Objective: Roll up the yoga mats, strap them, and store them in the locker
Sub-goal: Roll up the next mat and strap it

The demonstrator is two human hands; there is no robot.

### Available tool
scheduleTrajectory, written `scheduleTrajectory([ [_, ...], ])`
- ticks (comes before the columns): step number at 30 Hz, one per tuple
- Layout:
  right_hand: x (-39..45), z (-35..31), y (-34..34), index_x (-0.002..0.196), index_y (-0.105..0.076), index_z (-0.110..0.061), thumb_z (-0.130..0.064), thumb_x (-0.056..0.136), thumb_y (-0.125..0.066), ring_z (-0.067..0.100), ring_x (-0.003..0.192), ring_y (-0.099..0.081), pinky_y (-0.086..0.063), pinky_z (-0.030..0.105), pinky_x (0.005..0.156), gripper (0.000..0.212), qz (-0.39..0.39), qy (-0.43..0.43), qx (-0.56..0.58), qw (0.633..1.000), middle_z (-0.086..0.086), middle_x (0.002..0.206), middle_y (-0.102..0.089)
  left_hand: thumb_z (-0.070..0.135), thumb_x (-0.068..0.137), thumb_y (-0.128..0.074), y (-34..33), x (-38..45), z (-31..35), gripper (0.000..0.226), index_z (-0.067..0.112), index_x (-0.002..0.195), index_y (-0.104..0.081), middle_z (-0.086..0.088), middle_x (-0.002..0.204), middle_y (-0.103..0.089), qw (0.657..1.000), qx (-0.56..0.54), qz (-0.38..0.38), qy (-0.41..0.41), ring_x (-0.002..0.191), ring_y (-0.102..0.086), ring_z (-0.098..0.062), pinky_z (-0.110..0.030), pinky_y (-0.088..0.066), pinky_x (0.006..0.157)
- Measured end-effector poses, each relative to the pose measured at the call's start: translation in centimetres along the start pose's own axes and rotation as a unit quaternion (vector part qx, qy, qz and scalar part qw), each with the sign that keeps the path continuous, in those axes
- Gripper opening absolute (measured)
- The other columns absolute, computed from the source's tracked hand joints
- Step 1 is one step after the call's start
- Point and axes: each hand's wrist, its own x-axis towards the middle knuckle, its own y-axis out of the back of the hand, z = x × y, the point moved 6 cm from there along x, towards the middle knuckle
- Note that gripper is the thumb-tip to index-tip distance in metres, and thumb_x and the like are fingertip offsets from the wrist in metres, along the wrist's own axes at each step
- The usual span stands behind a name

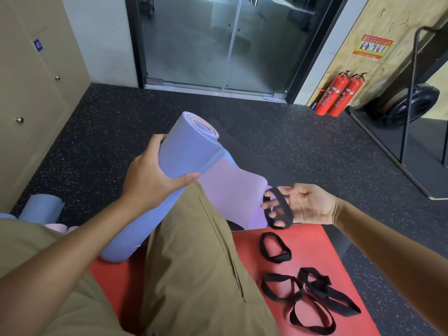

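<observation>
Head view shows us strapping: our left hand (155, 175) grips the rolled mat (169, 180) over our knee, right-hand fingers (271, 204) spread inside a strap (278, 208), which next must slide over the roll's end.

A: Rolled mat (184, 156) lavender-blue outside, pink inside. Strap loops (312, 294) black.

B: Floor mat (312, 241) red; floor (266, 122) black, pale-speckled. 2 extinguishers (339, 95) red.
</observation>
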Motion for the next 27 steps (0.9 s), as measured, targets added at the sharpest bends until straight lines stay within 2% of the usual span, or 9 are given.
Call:
scheduleTrajectory([
  [2,1.1,-0.5,-1.0,0.136,-0.051,-0.004,-0.011,0.104,-0.035,0.043,0.122,-0.054,-0.044,0.06,0.101,0.036,-0.001,0.058,0.009,0.998,0.028,0.148,-0.047,0.073,0.051,-0.079,0.0,0.0,0.0,0.086,0.039,0.121,-0.045,0.015,0.111,-0.064,1.0,0.0,0.0,-0.001,0.098,-0.064,-0.017,-0.042,-0.056,0.078],
  [5,2.5,-1.3,-2.9,0.141,-0.048,-0.003,0.003,0.1,-0.045,0.045,0.135,-0.05,-0.051,0.056,0.096,0.042,-0.015,0.13,0.014,0.991,0.026,0.154,-0.042,0.069,0.053,-0.085,0.0,-0.1,-0.1,0.086,0.036,0.122,-0.045,0.014,0.111,-0.064,1.0,0.0,0.002,-0.006,0.097,-0.064,-0.017,-0.039,-0.053,0.075],
  [7,3.2,-1.9,-4.1,0.149,-0.042,-0.003,0.002,0.099,-0.05,0.044,0.137,-0.049,-0.057,0.049,0.091,0.051,-0.012,0.166,0.017,0.986,0.023,0.156,-0.042,0.06,0.057,-0.094,0.1,-0.1,-0.2,0.085,0.034,0.123,-0.046,0.013,0.111,-0.064,1.0,0.003,0.004,-0.008,0.097,-0.064,-0.018,-0.037,-0.05,0.074],
  [10,4.4,-2.9,-5.6,0.155,-0.035,-0.008,-0.002,0.1,-0.053,0.044,0.139,-0.047,-0.059,0.039,0.086,0.058,-0.007,0.207,0.012,0.978,0.02,0.158,-0.04,0.053,0.06,-0.094,0.2,-0.1,-0.3,0.082,0.034,0.123,-0.045,0.013,0.111,-0.063,1.0,0.004,0.008,-0.008,0.097,-0.063,-0.017,-0.036,-0.049,0.073],
  [13,5.0,-3.7,-7.2,0.155,-0.037,-0.013,-0.015,0.089,-0.076,0.046,0.142,-0.042,-0.056,0.047,0.092,0.077,-0.034,0.226,0.022,0.973,0.018,0.16,-0.037,0.054,0.059,-0.092,0.2,-0.1,-0.2,0.081,0.035,0.121,-0.045,0.015,0.109,-0.062,1.0,0.004,0.009,-0.01,0.095,-0.062,-0.015,-0.033,-0.046,0.071],
  [15,5.3,-4.1,-8.2,0.151,-0.042,-0.014,-0.018,0.085,-0.081,0.045,0.14,-0.045,-0.054,0.051,0.095,0.077,-0.023,0.228,0.034,0.973,0.017,0.158,-0.041,0.056,0.058,-0.092,0.3,-0.1,-0.2,0.082,0.035,0.121,-0.045,0.014,0.109,-0.063,1.0,0.004,0.009,-0.009,0.095,-0.063,-0.016,-0.033,-0.046,0.071],
  [20,5.4,-5.6,-9.7,0.134,-0.054,-0.015,-0.01,0.088,-0.072,0.041,0.123,-0.058,-0.053,0.059,0.096,0.05,0.021,0.246,0.002,0.969,0.014,0.136,-0.053,0.066,0.054,-0.088,0.4,-0.2,-0.2,0.081,0.043,0.117,-0.042,0.019,0.106,-0.062,1.0,0.003,0.008,-0.003,0.092,-0.062,-0.014,-0.031,-0.046,0.07],
  [24,4.5,-8.0,-11.5,0.129,-0.053,-0.02,-0.008,0.086,-0.073,0.036,0.115,-0.059,-0.05,0.067,0.096,0.049,0.034,0.259,-0.042,0.964,0.012,0.13,-0.045,0.056,0.056,-0.092,0.5,-0.1,-0.1,0.078,0.046,0.114,-0.04,0.023,0.103,-0.06,1.0,0.002,0.009,0.0,0.09,-0.061,-0.01,-0.017,-0.043,0.065],
  [27,3.2,-10.2,-13.8,0.126,-0.048,-0.023,-0.012,0.08,-0.082,0.029,0.108,-0.058,-0.053,0.066,0.095,0.058,0.046,0.276,-0.132,0.951,0.002,0.118,-0.052,0.061,0.054,-0.091,0.5,-0.1,-0.2,0.08,0.045,0.115,-0.041,0.019,0.107,-0.063,1.0,-0.005,0.007,0.001,0.093,-0.062,-0.012,-0.021,-0.045,0.067],
])
